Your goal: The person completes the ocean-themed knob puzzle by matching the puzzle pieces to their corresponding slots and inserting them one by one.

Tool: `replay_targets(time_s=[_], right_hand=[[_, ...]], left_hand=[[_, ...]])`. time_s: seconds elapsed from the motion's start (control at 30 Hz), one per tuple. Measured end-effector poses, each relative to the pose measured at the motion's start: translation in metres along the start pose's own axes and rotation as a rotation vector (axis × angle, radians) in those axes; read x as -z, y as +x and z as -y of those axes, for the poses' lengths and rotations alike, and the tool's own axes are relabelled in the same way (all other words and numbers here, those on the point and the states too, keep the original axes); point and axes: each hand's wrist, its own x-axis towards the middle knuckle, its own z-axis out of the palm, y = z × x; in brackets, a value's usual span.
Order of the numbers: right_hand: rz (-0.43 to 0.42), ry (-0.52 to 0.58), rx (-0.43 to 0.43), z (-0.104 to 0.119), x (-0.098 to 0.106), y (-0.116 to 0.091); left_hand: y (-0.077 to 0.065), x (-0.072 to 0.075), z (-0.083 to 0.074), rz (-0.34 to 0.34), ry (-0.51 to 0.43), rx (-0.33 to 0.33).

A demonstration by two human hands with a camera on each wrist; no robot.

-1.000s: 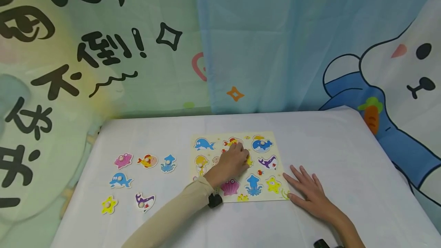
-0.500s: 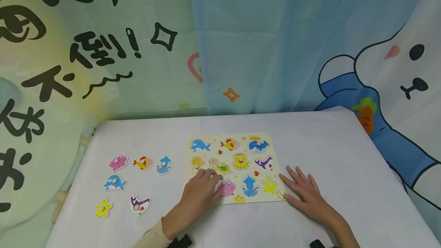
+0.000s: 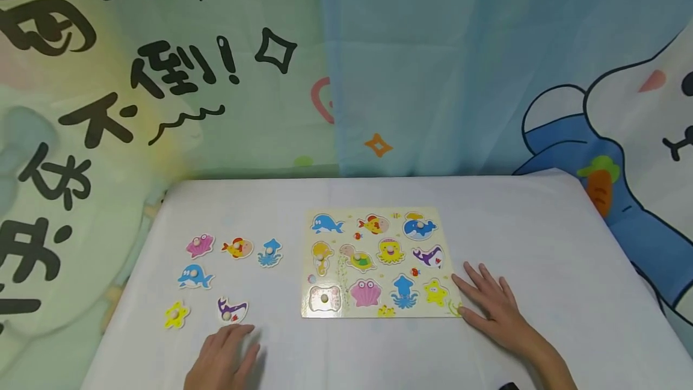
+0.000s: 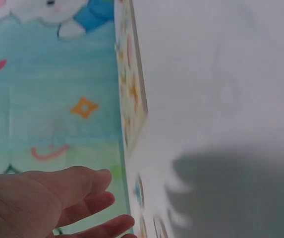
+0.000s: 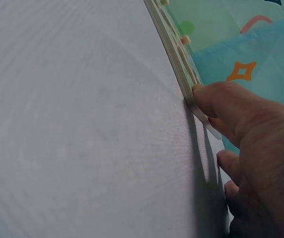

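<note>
My left hand is over the near left of the table, its fingertips close to a purple whale piece. In the left wrist view, its fingers are loosely extended with nothing visible between them. My right hand lies with spread fingers at the right edge of a cream sea-animal puzzle board. In the right wrist view, the thumb touches the board's edge. Knobbed pieces sit in the board, including a turtle, an octopus, a seahorse and a glare-whitened piece at lower left.
Left of the board lie loose knobbed pieces: a pink shell, an orange-yellow fish, a blue squid, a blue dolphin-like piece and a yellow starfish. A white cloth covers the table; a printed curtain hangs behind.
My left hand has moved from the board's upper middle to its lower-left corner, then left toward the loose pieces. The lower-left piece is now uncovered. My right hand has stayed at the board's edge.
</note>
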Motion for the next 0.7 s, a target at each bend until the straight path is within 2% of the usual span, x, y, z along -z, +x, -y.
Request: replay_targets(time_s=[0.07,0.13,0.33,0.57,0.7], right_hand=[[-0.003,0.006,0.006,0.000,0.000,-0.001],[-0.001,0.013,0.002,0.000,0.000,-0.001],[0.010,0.031,-0.016,0.001,0.001,-0.002],[0.008,0.019,-0.024,0.001,0.001,0.001],[0.016,0.018,-0.044,0.001,0.001,0.000]], left_hand=[[0.000,0.002,0.014,0.055,0.008,0.067],[0.000,0.003,0.027,0.087,0.003,0.105],[0.000,-0.006,0.051,0.066,-0.024,0.113],[-0.004,-0.018,0.060,0.122,-0.026,0.251],[0.001,-0.011,0.059,0.137,-0.015,0.228]])
